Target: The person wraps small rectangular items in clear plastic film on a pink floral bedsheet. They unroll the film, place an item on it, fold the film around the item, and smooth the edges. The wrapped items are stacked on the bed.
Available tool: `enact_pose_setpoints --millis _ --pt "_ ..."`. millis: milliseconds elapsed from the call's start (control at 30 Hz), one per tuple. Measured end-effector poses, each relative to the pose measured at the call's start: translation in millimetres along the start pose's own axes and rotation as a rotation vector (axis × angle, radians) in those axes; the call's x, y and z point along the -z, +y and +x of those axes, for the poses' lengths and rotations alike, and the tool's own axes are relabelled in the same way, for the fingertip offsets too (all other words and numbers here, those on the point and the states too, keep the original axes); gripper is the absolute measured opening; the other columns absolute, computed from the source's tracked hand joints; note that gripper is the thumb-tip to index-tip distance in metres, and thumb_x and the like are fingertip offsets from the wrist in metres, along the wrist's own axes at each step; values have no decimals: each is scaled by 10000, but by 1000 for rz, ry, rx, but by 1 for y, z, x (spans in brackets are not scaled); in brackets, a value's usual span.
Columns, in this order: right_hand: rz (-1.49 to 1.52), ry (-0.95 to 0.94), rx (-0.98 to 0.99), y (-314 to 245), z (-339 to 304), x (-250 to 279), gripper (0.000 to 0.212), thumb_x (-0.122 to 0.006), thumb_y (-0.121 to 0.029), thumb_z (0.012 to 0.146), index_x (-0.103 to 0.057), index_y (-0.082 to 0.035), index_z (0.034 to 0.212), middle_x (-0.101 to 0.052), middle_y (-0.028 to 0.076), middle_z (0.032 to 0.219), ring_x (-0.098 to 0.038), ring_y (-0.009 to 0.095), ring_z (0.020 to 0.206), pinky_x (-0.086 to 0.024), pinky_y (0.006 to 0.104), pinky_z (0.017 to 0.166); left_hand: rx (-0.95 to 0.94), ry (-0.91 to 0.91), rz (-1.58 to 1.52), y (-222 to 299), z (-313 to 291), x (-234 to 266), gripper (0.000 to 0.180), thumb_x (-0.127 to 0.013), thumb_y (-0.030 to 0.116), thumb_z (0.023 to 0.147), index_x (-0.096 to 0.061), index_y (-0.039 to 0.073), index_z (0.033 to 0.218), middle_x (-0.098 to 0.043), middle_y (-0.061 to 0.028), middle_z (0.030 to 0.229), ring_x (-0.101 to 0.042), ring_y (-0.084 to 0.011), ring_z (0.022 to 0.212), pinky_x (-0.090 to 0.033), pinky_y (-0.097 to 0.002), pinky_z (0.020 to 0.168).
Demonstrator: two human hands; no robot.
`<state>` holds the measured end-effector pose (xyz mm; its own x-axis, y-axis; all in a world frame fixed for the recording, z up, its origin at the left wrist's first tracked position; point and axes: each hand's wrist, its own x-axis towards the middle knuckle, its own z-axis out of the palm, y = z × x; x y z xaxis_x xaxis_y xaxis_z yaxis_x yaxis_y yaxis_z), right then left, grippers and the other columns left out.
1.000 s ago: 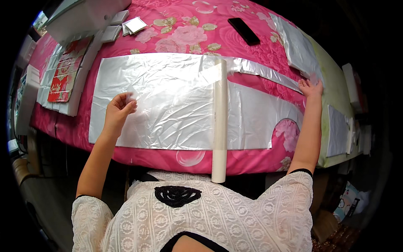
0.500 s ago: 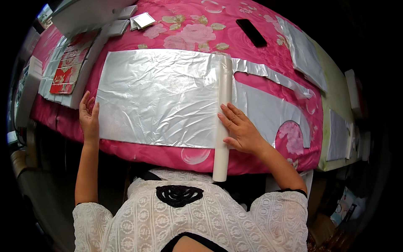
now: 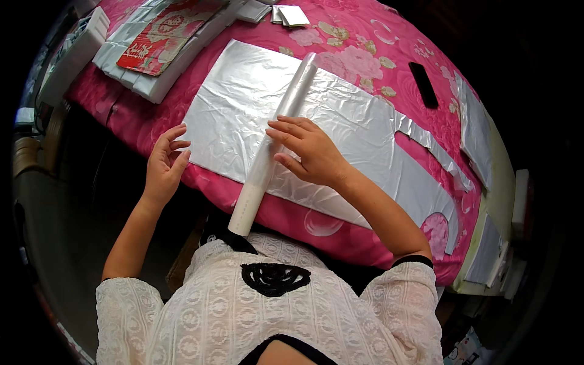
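Note:
A large silver plastic bag (image 3: 210, 125) with cut-out handles lies flat and wrinkled on the pink floral tablecloth (image 3: 359, 64). Across it rests a pale roll (image 3: 248, 204), slanting, its near end jutting past the table's front edge. My right hand (image 3: 307, 149) lies over the middle of the roll, fingers stretched out and palm down. Beside the bag's left edge is my left hand (image 3: 167, 161), holding nothing, its fingers apart and slightly curled. Whether the left fingertips touch the bag's edge, I cannot tell.
At the upper left, a red printed sheet (image 3: 167, 36) lies on white stacked packs (image 3: 146, 85). Small silver squares (image 3: 291, 15) sit at the back. A black phone (image 3: 423, 85) lies toward the far right, near more folded silver bags (image 3: 473, 131). A white foam box (image 3: 73, 58) stands far left.
The roll has moved left across the bag under my right hand, from near the handle end toward the bag's left part. The view has turned, so the table looks tilted.

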<state>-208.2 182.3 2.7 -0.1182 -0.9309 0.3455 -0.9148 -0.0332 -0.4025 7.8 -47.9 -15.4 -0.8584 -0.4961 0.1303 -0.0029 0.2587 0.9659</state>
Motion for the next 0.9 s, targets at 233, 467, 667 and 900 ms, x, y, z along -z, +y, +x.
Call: enact_pose_setpoints --millis 233,467,667,900 --pt "-117 -58 109 10 80 -61 472 -496 -384 861 -528 -75 1216 -477 114 1304 -332 290 1290 -206 454 1076 105 -10 144 12 -45 0 441 -551 28 833 -442 26 1260 -451 -55 1170 -496 -124 984 -435 -253 833" --pt "-162 233 -341 -24 164 -121 521 -506 -208 804 -431 9 1272 -373 221 1343 -244 351 1319 -152 449 1093 209 6 728 19 -50 -20 684 -719 172 701 -379 -8 1267 -512 -173 1131 -541 -326 959 -434 -361 877" --pt "510 694 -727 -25 155 -118 785 -507 -55 720 -91 78 1372 -252 294 1331 -248 386 1281 -216 440 1071 631 -168 -300 21 -51 -5 647 -703 155 718 -398 7 1269 -600 -130 1009 -628 -221 840 -504 -327 749" --pt "1858 639 -613 -37 116 -46 613 -663 -135 752 -309 -5 1235 -524 85 909 -565 153 796 -512 308 749 605 -512 -1018 35 -45 -23 595 -651 335 782 -445 -53 1183 -604 -147 950 -612 -150 774 -520 -269 635"
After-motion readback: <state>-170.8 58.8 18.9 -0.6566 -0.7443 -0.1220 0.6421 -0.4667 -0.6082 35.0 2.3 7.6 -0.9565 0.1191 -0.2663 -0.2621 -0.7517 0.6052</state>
